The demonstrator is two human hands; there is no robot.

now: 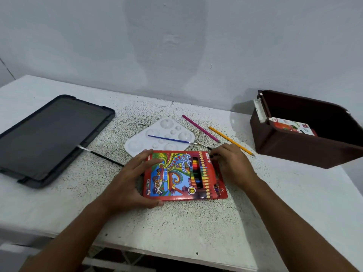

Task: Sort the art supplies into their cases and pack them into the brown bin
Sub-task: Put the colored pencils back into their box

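Red colour-pencil box [182, 175] lies mid-table, gripped at its left edge by the left hand [129, 183] while the right hand [231, 163] pinches its open end, one printed box already in the brown bin [306, 146], pink pencil [200, 128], yellow pencil [230, 140], brushes and palette [159, 137] unpacked.

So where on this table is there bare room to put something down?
Bare speckled tabletop lies between the red colour-pencil box and the near edge, and behind the dark grey lid. It is crowded around the white paint palette.
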